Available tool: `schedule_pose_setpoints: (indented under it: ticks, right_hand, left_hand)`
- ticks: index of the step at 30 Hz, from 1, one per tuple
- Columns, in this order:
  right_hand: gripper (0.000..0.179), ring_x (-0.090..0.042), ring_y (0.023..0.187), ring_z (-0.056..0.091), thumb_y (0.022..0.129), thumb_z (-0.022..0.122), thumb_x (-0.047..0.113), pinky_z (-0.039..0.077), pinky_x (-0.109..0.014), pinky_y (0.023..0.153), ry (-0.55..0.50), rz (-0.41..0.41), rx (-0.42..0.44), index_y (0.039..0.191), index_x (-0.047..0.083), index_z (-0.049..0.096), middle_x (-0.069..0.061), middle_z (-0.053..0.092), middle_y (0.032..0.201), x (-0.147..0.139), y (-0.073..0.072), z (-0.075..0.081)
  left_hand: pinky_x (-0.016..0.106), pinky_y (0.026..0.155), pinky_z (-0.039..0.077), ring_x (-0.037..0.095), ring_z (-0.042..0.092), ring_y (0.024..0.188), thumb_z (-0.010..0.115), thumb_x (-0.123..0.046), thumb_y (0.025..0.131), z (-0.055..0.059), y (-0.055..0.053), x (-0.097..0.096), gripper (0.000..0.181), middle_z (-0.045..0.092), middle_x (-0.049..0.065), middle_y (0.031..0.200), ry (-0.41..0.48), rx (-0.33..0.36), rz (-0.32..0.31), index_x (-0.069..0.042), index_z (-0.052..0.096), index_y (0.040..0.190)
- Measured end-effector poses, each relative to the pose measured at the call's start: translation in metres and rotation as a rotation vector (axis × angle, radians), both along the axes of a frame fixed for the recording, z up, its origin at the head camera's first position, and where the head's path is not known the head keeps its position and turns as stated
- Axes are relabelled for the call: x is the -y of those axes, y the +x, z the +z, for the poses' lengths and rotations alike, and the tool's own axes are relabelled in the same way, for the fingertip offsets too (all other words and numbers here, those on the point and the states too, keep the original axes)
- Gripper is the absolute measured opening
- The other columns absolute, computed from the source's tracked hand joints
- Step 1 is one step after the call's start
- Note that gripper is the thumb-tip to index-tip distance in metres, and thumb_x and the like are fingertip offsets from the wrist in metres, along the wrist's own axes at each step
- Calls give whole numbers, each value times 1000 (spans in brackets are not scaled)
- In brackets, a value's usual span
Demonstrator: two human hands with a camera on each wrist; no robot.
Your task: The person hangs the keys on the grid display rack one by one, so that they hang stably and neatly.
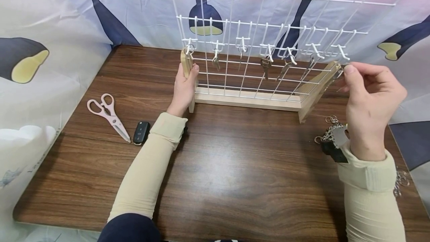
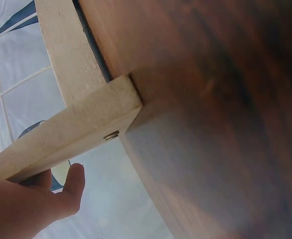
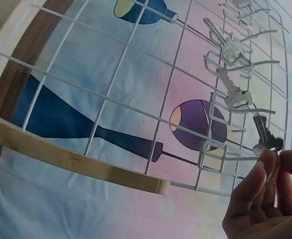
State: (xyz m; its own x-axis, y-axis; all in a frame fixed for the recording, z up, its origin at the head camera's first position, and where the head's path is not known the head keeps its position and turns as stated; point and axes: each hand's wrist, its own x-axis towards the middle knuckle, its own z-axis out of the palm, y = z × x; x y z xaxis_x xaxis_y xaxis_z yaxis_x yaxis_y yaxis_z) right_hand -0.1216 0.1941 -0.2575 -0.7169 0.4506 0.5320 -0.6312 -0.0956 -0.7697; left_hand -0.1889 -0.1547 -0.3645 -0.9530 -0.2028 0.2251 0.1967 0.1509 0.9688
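A white wire grid rack point(image 1: 248, 62) with wooden side panels stands on the table. My left hand point(image 1: 184, 87) grips its left wooden panel point(image 1: 186, 62); in the left wrist view, the thumb and part of the hand point(image 2: 51, 199) show beside this panel point(image 2: 81, 119). My right hand point(image 1: 373, 104) is at the rightmost hook point(image 1: 342, 52). In the right wrist view its fingertips point(image 3: 265, 159) pinch a dark key point(image 3: 264, 133) close to that hook point(image 3: 233, 159). Several other keys hang along the row, including a silver key point(image 3: 230, 50) and another key point(image 3: 234, 93).
Pink-handled scissors point(image 1: 109, 117) and a black car key fob point(image 1: 141, 133) lie left of my left forearm. Several key rings with chains point(image 1: 327, 133) and a black piece point(image 1: 332, 151) lie by my right wrist. More rings point(image 1: 401, 180) are at the table's right edge. Printed cloth hangs behind.
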Motion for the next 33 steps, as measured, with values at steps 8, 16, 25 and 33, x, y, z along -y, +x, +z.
schedule_pose_setpoints:
  ticks: [8, 16, 25, 33]
  right_hand:
    - [24, -20, 53, 59, 75, 77, -10, 47, -21, 51, -52, -23, -9, 88, -24, 62, -20, 64, 73, -1, -6, 4]
    - [26, -20, 52, 58, 77, 77, -9, 47, -21, 51, -74, 18, 2, 91, -24, 62, -20, 64, 73, -8, -13, -2]
    - [23, -21, 53, 57, 79, 75, -8, 47, -22, 51, -53, 27, 19, 95, -22, 64, -18, 64, 73, -12, -18, -8]
    - [27, -21, 54, 58, 78, 75, -9, 47, -22, 50, -87, 62, 37, 96, -23, 62, -20, 65, 73, -13, -20, -11]
  left_hand:
    - [27, 70, 38, 17, 43, 77, 51, -26, 102, 1, 0, 0, 30, 45, 1, 88, 22, -11, -6, -3, 49, 120]
    - [27, 70, 38, 19, 44, 78, 51, -27, 102, 0, -1, -1, 29, 45, 1, 88, 10, -10, -3, -4, 50, 119]
    - [27, 68, 38, 17, 44, 74, 52, -28, 102, 1, -3, 0, 25, 44, 1, 84, 12, -13, -4, -6, 50, 116]
    - [27, 69, 38, 17, 44, 76, 51, -28, 102, 1, -2, -1, 30, 45, 1, 86, -2, -1, -4, -2, 49, 119]
